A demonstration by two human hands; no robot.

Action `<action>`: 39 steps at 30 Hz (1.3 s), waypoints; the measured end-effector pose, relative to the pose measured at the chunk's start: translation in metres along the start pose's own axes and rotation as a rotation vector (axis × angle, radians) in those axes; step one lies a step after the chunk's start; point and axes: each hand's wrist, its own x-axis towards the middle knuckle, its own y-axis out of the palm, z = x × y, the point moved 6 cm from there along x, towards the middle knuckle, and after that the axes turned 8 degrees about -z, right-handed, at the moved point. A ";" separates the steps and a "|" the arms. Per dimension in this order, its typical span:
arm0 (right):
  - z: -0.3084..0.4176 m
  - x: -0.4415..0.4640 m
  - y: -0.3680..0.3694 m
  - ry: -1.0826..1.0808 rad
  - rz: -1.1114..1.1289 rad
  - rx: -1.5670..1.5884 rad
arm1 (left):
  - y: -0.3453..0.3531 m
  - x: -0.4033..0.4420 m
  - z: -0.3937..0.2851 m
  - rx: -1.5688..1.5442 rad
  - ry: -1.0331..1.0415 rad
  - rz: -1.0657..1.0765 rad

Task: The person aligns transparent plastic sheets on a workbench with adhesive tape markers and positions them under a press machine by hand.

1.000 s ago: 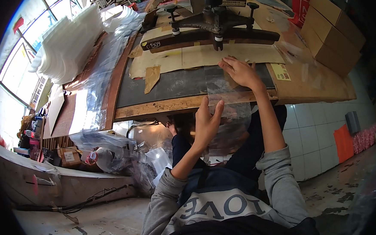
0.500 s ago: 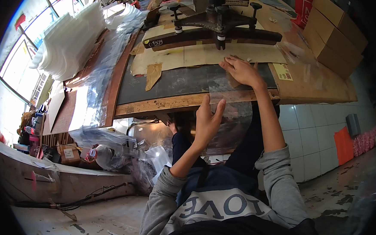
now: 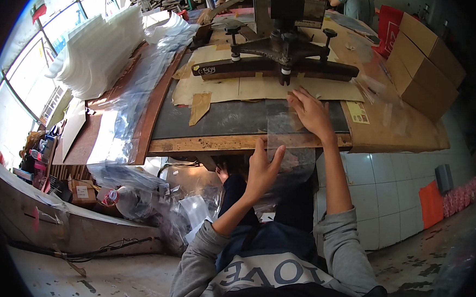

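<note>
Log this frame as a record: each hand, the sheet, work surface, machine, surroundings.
left_hand: left hand, thumb and fingers apart at the near part of the clear sheet; grip unclear
right_hand: right hand, fingers extended over the sheet's far part; contact unclear
sheet: transparent, overhanging the table's wooden edge
surface: black panel, cream strip along its far side
machine: dark curved bar beyond the hands
left_side: white sheet stack
right_side: cardboard boxes

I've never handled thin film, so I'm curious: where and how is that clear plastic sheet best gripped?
Probably the clear plastic sheet is best pinched at its near end, on both faces, from the person's side: that end juts past the wooden edge, while the far part lies over the dark mat.
</note>
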 end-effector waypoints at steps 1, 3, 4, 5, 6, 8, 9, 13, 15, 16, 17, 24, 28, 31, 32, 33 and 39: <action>0.004 -0.008 -0.007 0.020 -0.072 0.047 | -0.002 0.001 -0.001 0.138 0.155 -0.051; 0.008 -0.023 -0.012 0.012 -0.081 0.099 | -0.004 -0.002 0.000 0.043 0.073 -0.072; 0.008 -0.028 -0.013 0.012 -0.082 0.124 | -0.004 -0.003 -0.005 -0.003 0.028 -0.080; 0.007 -0.031 -0.013 -0.011 -0.072 0.126 | -0.005 -0.004 -0.015 0.056 0.046 -0.050; 0.007 -0.034 -0.012 -0.032 -0.061 0.128 | -0.006 -0.003 -0.026 0.116 0.062 -0.020; 0.006 -0.038 -0.010 -0.069 -0.063 0.127 | -0.007 -0.001 -0.029 0.202 0.092 0.013; 0.006 -0.038 -0.009 -0.085 -0.078 0.124 | -0.006 0.001 -0.028 0.229 0.108 0.016; 0.005 -0.039 -0.010 -0.129 -0.113 0.147 | -0.002 -0.008 -0.028 0.211 0.082 -0.010; 0.003 -0.040 -0.011 -0.154 -0.157 0.180 | 0.002 -0.013 -0.028 0.181 -0.040 0.021; 0.004 -0.040 -0.013 -0.168 -0.181 0.193 | 0.004 -0.014 -0.027 0.175 -0.069 0.026; 0.003 -0.041 -0.015 -0.144 -0.203 0.236 | 0.005 -0.014 -0.026 0.170 -0.097 0.030; 0.008 -0.044 -0.022 -0.159 -0.332 0.239 | 0.004 -0.015 -0.019 0.135 -0.003 -0.018; 0.009 -0.043 -0.021 -0.182 -0.317 0.193 | 0.002 -0.016 -0.020 0.087 -0.057 -0.016; 0.009 -0.043 -0.021 -0.185 -0.317 0.196 | 0.002 -0.017 -0.020 0.108 -0.025 -0.024; 0.009 -0.043 -0.021 -0.186 -0.318 0.197 | 0.002 -0.017 -0.020 0.117 -0.011 -0.027; 0.009 -0.044 -0.021 -0.186 -0.319 0.199 | 0.002 -0.017 -0.021 0.126 0.003 -0.029; 0.008 -0.044 -0.021 -0.196 -0.332 0.201 | 0.002 -0.017 -0.017 0.279 0.201 -0.062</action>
